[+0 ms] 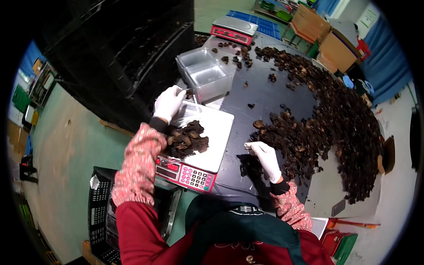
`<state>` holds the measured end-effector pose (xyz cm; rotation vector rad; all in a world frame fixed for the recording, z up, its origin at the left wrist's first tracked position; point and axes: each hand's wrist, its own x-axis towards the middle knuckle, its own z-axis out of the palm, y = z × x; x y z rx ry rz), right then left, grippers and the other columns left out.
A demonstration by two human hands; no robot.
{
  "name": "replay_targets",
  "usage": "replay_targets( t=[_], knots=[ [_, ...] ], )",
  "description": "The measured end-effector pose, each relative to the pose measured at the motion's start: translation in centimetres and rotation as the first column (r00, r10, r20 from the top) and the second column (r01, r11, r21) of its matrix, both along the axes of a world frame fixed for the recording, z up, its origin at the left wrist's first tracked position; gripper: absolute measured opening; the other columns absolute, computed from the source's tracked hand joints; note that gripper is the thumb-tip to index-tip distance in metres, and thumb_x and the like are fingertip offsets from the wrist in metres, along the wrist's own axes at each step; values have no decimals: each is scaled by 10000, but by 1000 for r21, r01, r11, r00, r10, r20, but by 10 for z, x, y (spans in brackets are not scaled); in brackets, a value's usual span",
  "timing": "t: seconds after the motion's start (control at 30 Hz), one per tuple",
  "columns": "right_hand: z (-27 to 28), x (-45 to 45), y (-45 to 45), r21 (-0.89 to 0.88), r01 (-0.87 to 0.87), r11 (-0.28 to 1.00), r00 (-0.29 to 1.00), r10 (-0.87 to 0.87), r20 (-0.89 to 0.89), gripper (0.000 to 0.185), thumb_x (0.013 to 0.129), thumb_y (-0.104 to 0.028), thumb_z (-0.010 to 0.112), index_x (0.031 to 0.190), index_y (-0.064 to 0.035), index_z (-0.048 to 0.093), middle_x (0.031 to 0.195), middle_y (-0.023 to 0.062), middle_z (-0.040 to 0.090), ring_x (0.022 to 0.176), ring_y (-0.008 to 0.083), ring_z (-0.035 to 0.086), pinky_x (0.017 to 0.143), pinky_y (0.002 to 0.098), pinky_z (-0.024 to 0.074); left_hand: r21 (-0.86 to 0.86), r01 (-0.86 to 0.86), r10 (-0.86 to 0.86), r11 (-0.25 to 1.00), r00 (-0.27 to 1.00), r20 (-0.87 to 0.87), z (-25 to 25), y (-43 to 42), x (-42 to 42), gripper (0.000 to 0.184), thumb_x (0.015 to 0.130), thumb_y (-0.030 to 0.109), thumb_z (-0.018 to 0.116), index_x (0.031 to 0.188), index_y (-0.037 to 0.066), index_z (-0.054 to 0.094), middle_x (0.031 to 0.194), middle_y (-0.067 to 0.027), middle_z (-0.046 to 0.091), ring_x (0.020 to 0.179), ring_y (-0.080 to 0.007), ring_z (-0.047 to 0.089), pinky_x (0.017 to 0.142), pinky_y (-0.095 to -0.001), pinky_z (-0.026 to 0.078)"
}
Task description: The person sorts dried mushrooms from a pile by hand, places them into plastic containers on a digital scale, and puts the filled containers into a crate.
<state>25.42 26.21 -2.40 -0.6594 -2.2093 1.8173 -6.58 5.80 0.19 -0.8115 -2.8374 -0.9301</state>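
Note:
My left hand (pixel 169 104), in a white glove, is closed at the rear left of the scale. Its fingers grip clear plastic packaging (pixel 184 118); whether this is a bag or a tray I cannot tell. Dark dried wood ear mushrooms (pixel 187 139) lie in a heap on the white plate of the red digital scale (pixel 221 141), partly behind my left sleeve. My right hand (pixel 265 160), also gloved, hovers over the dark table right of the scale, thumb and fingers pinched together. What lies between those fingertips, if anything, is too small to make out.
Clear plastic containers (pixel 210 81) stand behind the scale. A large pile of loose wood ears (pixel 344 128) curves along the right of the table (pixel 240 104). A second scale (pixel 234 28) sits at the far end. A black crate (pixel 100 207) stands low on the left.

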Motion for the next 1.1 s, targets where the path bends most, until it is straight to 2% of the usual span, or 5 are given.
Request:
replay_targets(
  t=[0.2, 0.47, 0.73, 0.9, 1.1],
  knots=[
    [-28, 95, 31, -24, 250, 968, 968, -250, 19, 230, 990, -157, 564, 1037, -1, 726, 952, 7, 698, 831, 80, 606, 769, 231, 481, -461, 9, -42, 887, 997, -61, -31, 38, -29, 388, 903, 428, 562, 1030, 84, 690, 1040, -173, 697, 1012, -366, 656, 871, -466, 515],
    [-72, 134, 4, 672, 210, 710, 974, -214, -78, 300, 872, -163, 675, 1155, -63, 674, 1118, 120, 660, 1040, 303, 606, 910, 368, 483, 552, 179, -348, 814, 912, 216, 71, -29, 96, 59, 846, 20, 613, 842, 10, 556, 794, 4, 541, 714, -102, 495, 690, -228, 432],
    [-84, 53, -26, 916, -191, 352, 969, 219, 117, 348, 813, -178, 650, 1158, -131, 643, 1145, 86, 623, 920, 275, 584, 768, 386, 464, 693, 39, -574, 719, 596, 562, -33, 19, 296, 144, 862, 47, 662, 891, 80, 525, 780, 27, 485, 733, -32, 482, 657, -208, 420],
    [-103, 52, 10, 867, -152, 474, 981, 176, 76, 146, 799, -98, 630, 943, -106, 654, 914, 83, 611, 878, 285, 598, 756, 408, 497, 765, -226, -678, 603, 361, 640, -65, 25, 332, 414, 927, -13, 569, 1327, 40, 480, 936, 5, 534, 773, -50, 537, 699, -192, 458],
    [-102, 65, 43, 756, 31, 654, 999, -46, -1, 69, 857, -134, 632, 923, -124, 649, 924, 88, 644, 853, 306, 645, 734, 419, 516, 661, -236, -570, 712, 355, 741, -95, 20, 339, 208, 961, 84, 586, 1145, -11, 596, 922, -46, 641, 731, -101, 622, 657, -226, 502]
  ],
)
